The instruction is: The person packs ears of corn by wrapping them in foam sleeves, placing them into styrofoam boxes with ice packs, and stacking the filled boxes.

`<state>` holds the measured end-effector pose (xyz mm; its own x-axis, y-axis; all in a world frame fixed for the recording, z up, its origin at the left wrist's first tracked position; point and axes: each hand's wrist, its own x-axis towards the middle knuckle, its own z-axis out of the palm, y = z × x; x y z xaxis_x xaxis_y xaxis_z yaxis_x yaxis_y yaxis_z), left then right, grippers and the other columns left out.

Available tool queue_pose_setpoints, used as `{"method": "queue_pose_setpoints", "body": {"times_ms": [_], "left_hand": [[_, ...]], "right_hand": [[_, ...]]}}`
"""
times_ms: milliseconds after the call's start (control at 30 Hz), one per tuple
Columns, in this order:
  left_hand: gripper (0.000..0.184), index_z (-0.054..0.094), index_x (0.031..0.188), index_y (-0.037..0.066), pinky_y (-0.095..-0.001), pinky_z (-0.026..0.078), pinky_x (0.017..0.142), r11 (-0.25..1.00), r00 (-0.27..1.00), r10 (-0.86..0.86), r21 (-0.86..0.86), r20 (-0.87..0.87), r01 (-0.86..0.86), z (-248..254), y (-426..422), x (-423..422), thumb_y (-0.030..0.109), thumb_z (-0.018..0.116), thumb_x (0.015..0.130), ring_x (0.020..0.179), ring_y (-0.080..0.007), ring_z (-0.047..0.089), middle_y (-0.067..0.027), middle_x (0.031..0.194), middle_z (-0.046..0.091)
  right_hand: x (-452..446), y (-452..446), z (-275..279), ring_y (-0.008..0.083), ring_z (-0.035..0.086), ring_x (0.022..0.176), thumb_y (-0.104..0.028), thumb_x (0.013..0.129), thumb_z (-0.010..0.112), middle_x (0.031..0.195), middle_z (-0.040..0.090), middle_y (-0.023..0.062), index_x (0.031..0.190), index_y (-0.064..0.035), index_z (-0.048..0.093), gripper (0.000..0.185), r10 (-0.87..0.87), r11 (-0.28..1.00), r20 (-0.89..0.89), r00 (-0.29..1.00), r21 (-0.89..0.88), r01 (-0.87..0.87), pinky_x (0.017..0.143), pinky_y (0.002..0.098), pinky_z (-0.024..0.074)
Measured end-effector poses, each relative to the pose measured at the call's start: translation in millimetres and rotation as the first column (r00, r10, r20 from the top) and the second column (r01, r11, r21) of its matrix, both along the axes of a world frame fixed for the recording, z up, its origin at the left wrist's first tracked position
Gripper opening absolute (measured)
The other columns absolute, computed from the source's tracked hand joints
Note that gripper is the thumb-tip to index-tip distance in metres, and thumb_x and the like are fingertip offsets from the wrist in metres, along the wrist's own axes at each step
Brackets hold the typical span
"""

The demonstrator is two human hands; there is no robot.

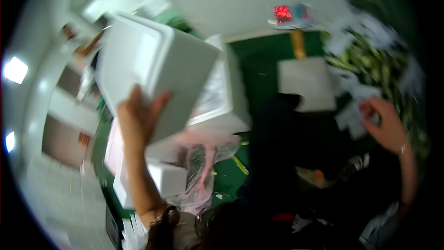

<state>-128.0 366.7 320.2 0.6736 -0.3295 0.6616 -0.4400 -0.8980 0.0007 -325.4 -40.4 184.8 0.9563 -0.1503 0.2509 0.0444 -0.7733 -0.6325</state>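
Observation:
My left hand grips the lower edge of a white foam box, which is tilted up with its rim toward the left. Its thumb is spread along the box wall, and some of its fingers are blurred against the rim. On the right, my right hand is held with loosely bent fingers and a gap between thumb and forefinger; nothing shows in it. Close to it are pale plastic bags and a heap of long green vegetables.
Another foam box stands behind the tilted one. Pink clear plastic lies on the green floor by a smaller white box. A scale with a red display stands ahead. Another person is at far left.

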Motion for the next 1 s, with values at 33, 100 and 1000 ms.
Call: {"method": "queue_pose_setpoints", "body": {"times_ms": [33,100,1000], "left_hand": [[0.045,0.044,0.066,0.003,-0.0383,0.042,0.043,0.992,0.997,-0.071,0.104,0.035,0.067,2,-25,27,0.032,0.078,0.07,0.045,-0.0312,0.055,-0.0192,0.052,0.054],[0.045,0.042,0.067,0.003,-0.0416,0.043,0.046,0.888,0.916,-0.391,0.298,0.091,0.35,0,-91,57,0.032,0.077,0.07,0.052,-0.0388,0.055,-0.0205,0.056,0.056],[0.026,0.056,0.106,0.0,-0.0296,0.047,0.073,0.346,-0.165,-0.618,-0.455,-0.768,0.821,-354,-430,-125,0.003,0.062,0.081,0.082,-0.0195,0.06,-0.0105,0.09,0.062]], "right_hand": [[-8,-12,0,0.0166,0.058,0.073,-0.002,0.075,0.061,0.082,0.057,0.0073,0.095,-0.0005,0.055,0.021,-0.07,0.993,0.0,0.998,0.101,0.069,0.067,0.0282,0.0473],[-27,-47,-10,0.0107,0.056,0.074,-0.004,0.078,0.06,0.084,0.058,0.0041,0.097,-0.0005,0.055,0.02,-0.197,0.972,0.071,0.978,0.143,0.185,0.068,0.0255,0.0465],[-288,-32,-346,0.0334,0.052,0.101,-0.009,0.069,0.064,0.108,0.05,0.0177,0.112,-0.0016,0.045,0.048,-0.96,0.13,-0.274,0.052,-0.272,0.953,0.082,0.0421,0.044]]}}
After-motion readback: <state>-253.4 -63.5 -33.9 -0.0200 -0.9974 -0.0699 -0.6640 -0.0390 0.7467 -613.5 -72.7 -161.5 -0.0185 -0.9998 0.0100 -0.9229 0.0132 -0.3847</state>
